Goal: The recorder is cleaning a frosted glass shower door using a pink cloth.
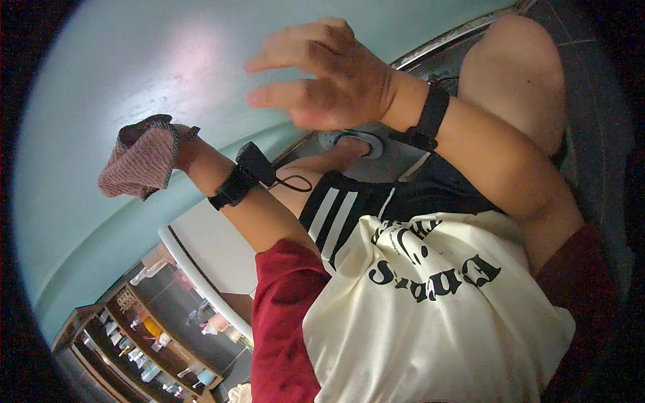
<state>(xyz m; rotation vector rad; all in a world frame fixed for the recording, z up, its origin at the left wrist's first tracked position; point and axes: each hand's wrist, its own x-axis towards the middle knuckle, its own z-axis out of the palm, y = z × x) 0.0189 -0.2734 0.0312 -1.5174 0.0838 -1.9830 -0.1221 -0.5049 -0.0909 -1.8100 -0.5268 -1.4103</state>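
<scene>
My left hand is mostly hidden behind a pinkish-brown cloth with a dark checked edge. Its fingers are wrapped in the cloth, which hangs in loose folds close to a glossy pale blue-green panel. Higher up and to the right, my right hand is raised in front of the same panel. Nothing is in it; its fingers reach out apart, a little bent and slightly blurred. Each wrist wears a black strap, and the left one carries a small black box with a looped cable.
A bare knee stands at the upper right over dark floor tiles. One foot wears a slipper below the panel's lower edge. At the lower left are a white curved rim and a wooden shelf with several bottles.
</scene>
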